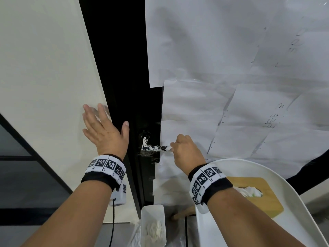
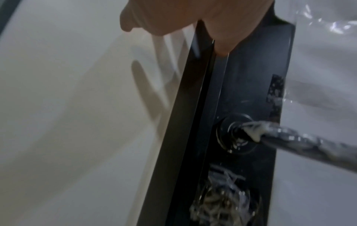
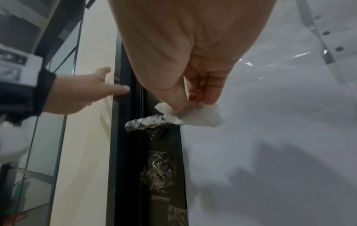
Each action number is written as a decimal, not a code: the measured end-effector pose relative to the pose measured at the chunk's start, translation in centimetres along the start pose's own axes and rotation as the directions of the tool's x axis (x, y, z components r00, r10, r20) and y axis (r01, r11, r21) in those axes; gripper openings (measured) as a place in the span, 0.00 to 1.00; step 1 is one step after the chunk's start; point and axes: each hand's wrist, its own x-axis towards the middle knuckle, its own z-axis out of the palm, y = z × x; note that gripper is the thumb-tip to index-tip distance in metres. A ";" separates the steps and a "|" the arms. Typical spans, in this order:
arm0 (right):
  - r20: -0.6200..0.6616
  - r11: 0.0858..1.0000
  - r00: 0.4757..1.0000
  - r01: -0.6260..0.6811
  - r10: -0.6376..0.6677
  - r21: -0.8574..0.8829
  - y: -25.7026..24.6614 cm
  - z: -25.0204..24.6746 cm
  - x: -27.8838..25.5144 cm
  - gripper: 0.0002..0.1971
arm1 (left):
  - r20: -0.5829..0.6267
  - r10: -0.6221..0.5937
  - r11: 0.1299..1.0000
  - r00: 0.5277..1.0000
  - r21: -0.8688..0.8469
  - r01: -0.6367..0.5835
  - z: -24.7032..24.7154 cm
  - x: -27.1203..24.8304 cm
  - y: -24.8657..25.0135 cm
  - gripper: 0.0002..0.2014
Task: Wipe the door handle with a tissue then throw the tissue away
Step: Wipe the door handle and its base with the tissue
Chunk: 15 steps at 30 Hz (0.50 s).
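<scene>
Tissue meets door handle

Right hand pinches a tissue on the door handle; left hand, fingers spread open, presses the wall.

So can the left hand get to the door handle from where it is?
Probably yes. The left hand rests open and flat on the wall, holding nothing, with only the dark door frame between it and the door handle. The right hand pinches a tissue at the handle's far end.

Both forearms are stretched forward, each wrist wrapped in a marker-printed band. The left hand is held flat and raised, fingers straight and spread, thumb out to the right. The right hand is turned knuckles-up, its fingers and thumb brought together in a pinch.
</scene>
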 end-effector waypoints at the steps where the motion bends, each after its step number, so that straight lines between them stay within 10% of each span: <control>1: 0.001 1.000 1.000 0.000 0.000 -0.011 -0.1 0.3 -0.1 0.09 | -0.003 -0.022 1.000 1.000 -0.013 0.022 -0.2 0.5 0.3 0.42; 15: -0.002 1.000 1.000 0.025 -0.025 -0.007 -0.4 -0.4 -0.1 0.17 | 0.090 -0.035 0.998 0.995 -0.045 0.039 0.4 1.3 0.5 0.40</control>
